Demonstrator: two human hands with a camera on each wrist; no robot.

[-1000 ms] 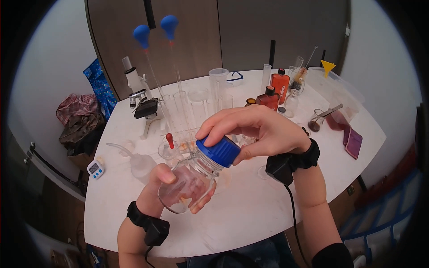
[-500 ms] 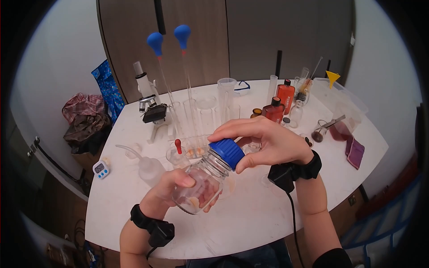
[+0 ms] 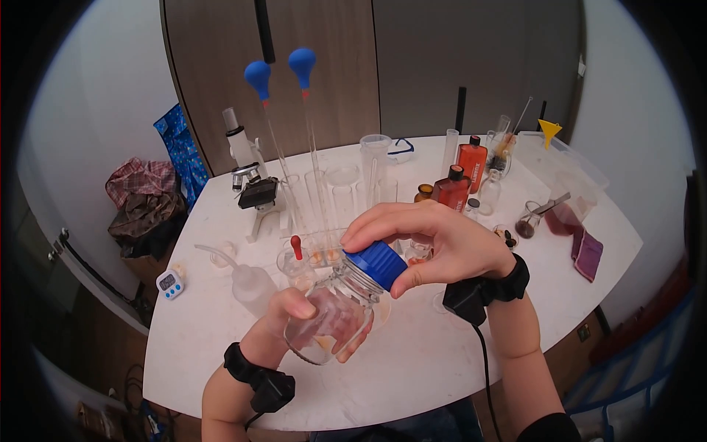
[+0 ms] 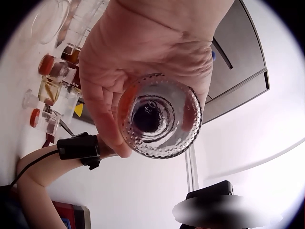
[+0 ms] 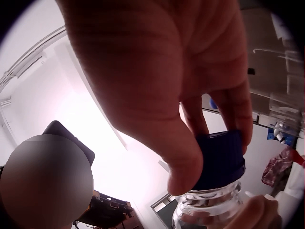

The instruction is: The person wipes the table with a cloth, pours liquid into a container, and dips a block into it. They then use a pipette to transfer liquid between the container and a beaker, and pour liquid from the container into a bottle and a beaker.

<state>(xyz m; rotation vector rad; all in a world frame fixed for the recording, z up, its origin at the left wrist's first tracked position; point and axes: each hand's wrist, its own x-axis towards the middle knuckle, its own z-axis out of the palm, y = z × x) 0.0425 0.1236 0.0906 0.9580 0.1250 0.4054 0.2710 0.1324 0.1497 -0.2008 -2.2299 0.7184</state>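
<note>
A clear glass bottle (image 3: 328, 324) is held tilted above the table, its neck pointing up and to the right. My left hand (image 3: 294, 317) grips its body, the thumb on the near side and fingers round the far side. On the bottle's neck sits a blue ribbed cap (image 3: 377, 265), pinched between the thumb and fingers of my right hand (image 3: 442, 247). The left wrist view looks straight at the round bottle base (image 4: 159, 117). In the right wrist view the cap (image 5: 220, 160) is on the glass neck, thumb on one side and fingers on the other.
Behind the hands stand glass cylinders holding pipettes with blue bulbs (image 3: 302, 68). A microscope (image 3: 254, 177), wash bottle (image 3: 252, 289) and timer (image 3: 169, 283) are on the left. Red bottles (image 3: 471, 163), a small flask (image 3: 527, 221) and a clear bin (image 3: 589, 166) are on the right.
The head view has shifted, so the table's things appear farther right and lower than a second ago. Both hands keep hold of the bottle and cap, with the right fingers slightly moved on the cap.
</note>
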